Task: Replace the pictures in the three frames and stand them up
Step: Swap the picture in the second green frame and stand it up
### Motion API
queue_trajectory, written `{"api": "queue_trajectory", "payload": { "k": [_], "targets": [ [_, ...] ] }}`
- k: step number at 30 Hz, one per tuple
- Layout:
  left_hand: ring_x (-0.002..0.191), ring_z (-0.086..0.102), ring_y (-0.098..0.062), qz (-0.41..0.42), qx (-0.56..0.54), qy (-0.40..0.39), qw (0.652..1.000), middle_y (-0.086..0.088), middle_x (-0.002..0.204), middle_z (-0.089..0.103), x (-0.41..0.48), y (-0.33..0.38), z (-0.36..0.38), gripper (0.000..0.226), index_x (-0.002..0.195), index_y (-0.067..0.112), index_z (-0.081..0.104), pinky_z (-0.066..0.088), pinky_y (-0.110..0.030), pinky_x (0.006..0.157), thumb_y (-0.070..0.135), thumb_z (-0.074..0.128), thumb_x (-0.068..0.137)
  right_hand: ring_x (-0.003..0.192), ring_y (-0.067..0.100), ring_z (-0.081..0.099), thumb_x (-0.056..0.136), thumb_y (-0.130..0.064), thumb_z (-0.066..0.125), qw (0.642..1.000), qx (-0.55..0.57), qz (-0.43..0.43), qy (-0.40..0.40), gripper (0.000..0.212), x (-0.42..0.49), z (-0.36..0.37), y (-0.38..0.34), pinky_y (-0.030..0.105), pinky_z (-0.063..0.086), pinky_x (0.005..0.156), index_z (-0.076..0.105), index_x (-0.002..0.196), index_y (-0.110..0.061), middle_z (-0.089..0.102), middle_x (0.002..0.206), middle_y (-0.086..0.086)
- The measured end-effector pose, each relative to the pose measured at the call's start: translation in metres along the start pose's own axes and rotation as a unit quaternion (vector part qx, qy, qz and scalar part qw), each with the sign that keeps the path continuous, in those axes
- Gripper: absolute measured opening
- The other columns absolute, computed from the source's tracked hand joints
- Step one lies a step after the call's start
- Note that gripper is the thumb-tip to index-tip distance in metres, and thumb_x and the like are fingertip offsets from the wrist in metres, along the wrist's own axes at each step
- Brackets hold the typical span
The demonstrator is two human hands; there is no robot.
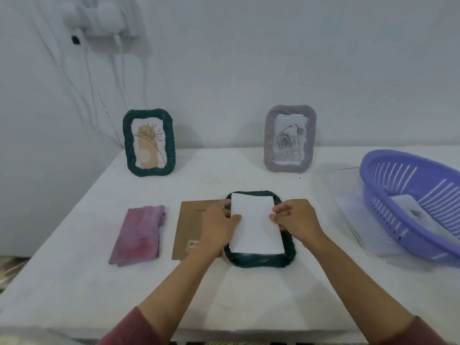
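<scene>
Left hand [219,227] and right hand [296,221] are each pinching a long edge of a plain white rectangular paper sheet [256,224], thumbs on top, forearms stretched straight out. The sheet lies blank side up on a dark green braided rope-look frame [261,260] lying flat mid-tabletop [74,282]. Just left sits a brown cardboard backing board [189,227], then a folded pinkish-purple cloth [138,235]. Further back, another green braided frame [149,142] and a grey fuzzy-edged frame [290,138] stand upright. A lilac slotted plastic basket [398,207] sits right.

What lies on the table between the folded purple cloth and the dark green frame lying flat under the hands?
In the head view, the brown cardboard backing board lies flat between the cloth and the flat frame, partly under the left hand.
</scene>
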State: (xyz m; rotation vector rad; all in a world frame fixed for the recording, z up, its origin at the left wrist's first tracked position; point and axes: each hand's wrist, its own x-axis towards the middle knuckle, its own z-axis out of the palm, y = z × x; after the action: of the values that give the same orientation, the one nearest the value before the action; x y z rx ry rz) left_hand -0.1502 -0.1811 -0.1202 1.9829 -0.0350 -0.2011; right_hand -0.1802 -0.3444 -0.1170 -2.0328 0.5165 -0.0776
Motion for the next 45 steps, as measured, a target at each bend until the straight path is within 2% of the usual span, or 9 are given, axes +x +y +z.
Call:
{"api": "queue_trajectory", "payload": {
  "k": [3,6,10,19,23,26,31,34,45],
  "targets": [
    [0.079,0.051,-0.014,0.039,0.088,0.002,0.995,0.006,0.072,0.048,0.007,-0.008,0.003,0.040,0.126,0.010,0.052,0.041,-0.021,0.076,0.011,0.060,0.086,0.070,0.014,0.059,0.080,-0.011,0.070,0.998,-0.059,-0.021,0.012,0.020,0.005,0.005,0.002,0.022,0.048,0.073,0.068,0.098,-0.003,0.069,0.088,0.011],
    [0.081,0.048,-0.010,0.056,0.136,-0.010,0.989,0.005,0.078,0.050,0.008,-0.011,0.007,0.042,0.130,0.009,0.048,0.035,-0.013,0.076,0.014,0.057,0.089,0.079,0.013,0.057,0.081,-0.011,0.068,0.993,-0.109,-0.035,0.018,0.023,0.009,0.007,0.003,0.019,0.042,0.077,0.068,0.102,-0.003,0.070,0.098,0.013],
    [0.096,0.056,-0.019,0.057,0.169,-0.021,0.984,-0.012,0.114,0.060,0.008,-0.010,0.009,0.043,0.132,0.008,0.047,0.039,-0.018,0.084,0.016,0.055,0.090,0.092,0.020,0.064,0.083,-0.011,0.066,0.988,-0.148,-0.041,0.021,0.024,0.012,0.008,0.004,0.017,0.042,0.079,0.067,0.106,-0.003,0.069,0.105,0.014],
    [0.107,0.054,-0.023,0.055,0.214,-0.034,0.975,-0.016,0.122,0.054,0.010,-0.011,0.010,0.042,0.131,0.011,0.048,0.042,-0.024,0.092,0.017,0.055,0.090,0.094,0.023,0.065,0.084,-0.013,0.064,0.980,-0.190,-0.054,0.017,0.021,0.017,0.013,0.008,0.025,0.048,0.082,0.067,0.102,-0.002,0.069,0.104,0.013],
    [0.092,0.046,-0.010,0.077,0.225,-0.026,0.971,-0.009,0.131,0.044,0.007,-0.008,0.007,0.044,0.133,0.014,0.046,0.035,-0.017,0.086,0.022,0.054,0.091,0.090,0.020,0.061,0.085,-0.018,0.063,0.976,-0.201,-0.073,0.025,0.022,0.017,0.011,0.008,0.025,0.046,0.080,0.066,0.103,-0.005,0.067,0.102,0.011],
    [0.102,0.050,-0.015,0.096,0.244,-0.015,0.965,-0.005,0.133,0.043,0.005,-0.006,0.002,0.043,0.132,0.016,0.047,0.039,-0.022,0.090,0.027,0.054,0.091,0.093,0.023,0.060,0.084,-0.016,0.063,0.978,-0.189,-0.080,0.046,0.021,0.022,-0.004,0.010,0.028,0.046,0.082,0.067,0.103,-0.009,0.064,0.104,0.009],
    [0.123,0.037,-0.018,0.107,0.314,-0.085,0.940,0.001,0.130,0.043,0.011,-0.013,-0.015,0.052,0.131,0.027,0.048,0.030,-0.024,0.098,0.040,0.062,0.083,0.072,0.008,0.046,0.078,-0.015,0.071,0.984,-0.128,-0.100,-0.076,0.025,0.032,-0.028,0.023,0.021,0.037,0.067,0.068,0.102,-0.021,0.056,0.102,0.005],
    [0.126,0.029,-0.019,0.091,0.329,-0.130,0.931,0.000,0.132,0.039,0.012,-0.018,-0.019,0.057,0.132,0.028,0.048,0.025,-0.028,0.102,0.041,0.066,0.080,0.078,0.013,0.046,0.075,-0.016,0.074,0.980,-0.079,-0.112,-0.144,0.029,0.032,-0.031,0.029,0.018,0.039,0.071,0.066,0.098,-0.031,0.056,0.108,0.002],
    [0.126,0.026,-0.018,0.098,0.324,-0.130,0.932,-0.001,0.134,0.037,0.012,-0.023,-0.017,0.058,0.132,0.028,0.049,0.022,-0.027,0.101,0.042,0.066,0.079,0.078,0.005,0.042,0.071,-0.018,0.077,0.973,-0.089,-0.136,-0.163,0.035,0.039,-0.025,0.038,0.013,0.038,0.070,0.068,0.105,-0.023,0.050,0.105,0.000]
  ]
}}
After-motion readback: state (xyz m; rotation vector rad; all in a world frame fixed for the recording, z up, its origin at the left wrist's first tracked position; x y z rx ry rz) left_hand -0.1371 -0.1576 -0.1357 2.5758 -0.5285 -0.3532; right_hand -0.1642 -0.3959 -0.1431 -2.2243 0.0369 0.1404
